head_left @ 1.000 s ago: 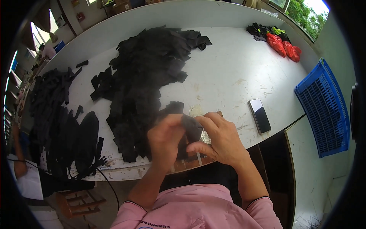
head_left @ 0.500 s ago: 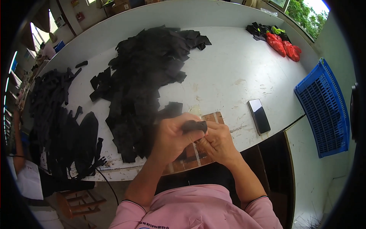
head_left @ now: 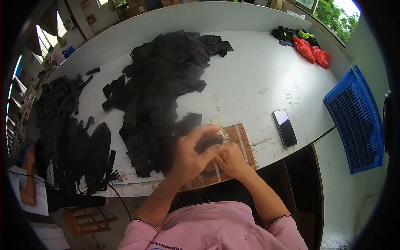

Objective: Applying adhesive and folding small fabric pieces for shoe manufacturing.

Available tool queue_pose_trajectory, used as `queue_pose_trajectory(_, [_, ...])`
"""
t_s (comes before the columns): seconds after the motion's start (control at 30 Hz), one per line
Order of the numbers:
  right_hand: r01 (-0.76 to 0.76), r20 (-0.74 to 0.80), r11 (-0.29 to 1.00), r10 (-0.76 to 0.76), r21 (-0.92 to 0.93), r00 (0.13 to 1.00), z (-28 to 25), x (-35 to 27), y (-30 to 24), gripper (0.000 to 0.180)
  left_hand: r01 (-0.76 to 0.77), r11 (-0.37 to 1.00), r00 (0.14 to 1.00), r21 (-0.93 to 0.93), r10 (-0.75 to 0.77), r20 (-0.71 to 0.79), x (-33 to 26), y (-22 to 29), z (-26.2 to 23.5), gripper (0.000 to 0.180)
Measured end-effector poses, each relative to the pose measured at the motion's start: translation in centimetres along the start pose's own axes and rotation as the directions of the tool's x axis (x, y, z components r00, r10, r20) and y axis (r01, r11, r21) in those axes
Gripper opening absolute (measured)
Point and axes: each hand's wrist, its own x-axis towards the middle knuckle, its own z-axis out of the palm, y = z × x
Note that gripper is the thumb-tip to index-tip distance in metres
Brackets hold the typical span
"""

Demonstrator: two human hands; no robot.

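My left hand (head_left: 191, 152) is wrapped round a small black fabric piece (head_left: 207, 143), with its thumb pointing toward the other hand. My right hand (head_left: 234, 160) is closed in a fist against the left thumb, at the end of this piece; its fingertips are hidden. Both hands hover over a brown board (head_left: 243, 139) with pale strips at the table's front edge. Just beyond my left hand begins a large heap of flat black fabric pieces (head_left: 160, 75).
More black pieces (head_left: 58, 104), some long and narrow, cover the table's left side. A phone (head_left: 285, 129) lies to the right. Red bags (head_left: 304, 50) sit at the far right, and a blue plastic basket (head_left: 354, 121) stands beyond the right edge. A person's arm (head_left: 29, 179) shows at left, near a wooden stool (head_left: 89, 221).
My right hand has turned into a tighter fist and sits slightly lower. The fabric piece, whose end showed between the hands, is now more covered by my fingers.
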Motion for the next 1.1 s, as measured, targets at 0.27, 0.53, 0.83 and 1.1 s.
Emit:
queue_pose_trajectory(0.27, [0.084, 0.016, 0.972, -0.082, -0.218, 0.997, -3.0, 1.3, -3.9, 0.028, -0.199, 0.799, 0.964, -0.567, 0.057, -0.259, -0.3, 0.9, -1.5, 0.019])
queue_pose_trajectory(0.53, [0.063, -0.013, 0.966, -0.068, -0.251, 0.998, -0.4, 0.8, -1.4, 0.03, -0.098, 0.815, 0.959, -0.571, -0.077, -0.274, -0.9, -0.6, -2.1, 0.013])
queue_pose_trajectory(0.83, [0.101, -0.027, 0.957, -0.113, -0.273, 0.993, -1.3, 1.3, -2.5, 0.032, -0.075, 0.973, 0.957, -0.22, 0.008, -0.291, -0.4, -0.1, -2.6, 0.012])
queue_pose_trajectory(1.1, [0.197, -0.316, 0.937, -0.101, 0.289, 0.943, -6.2, 1.8, -7.4, 0.022, 0.106, 0.975, 0.96, 0.197, -0.048, -0.277, -2.4, -5.0, -3.4, 0.009])
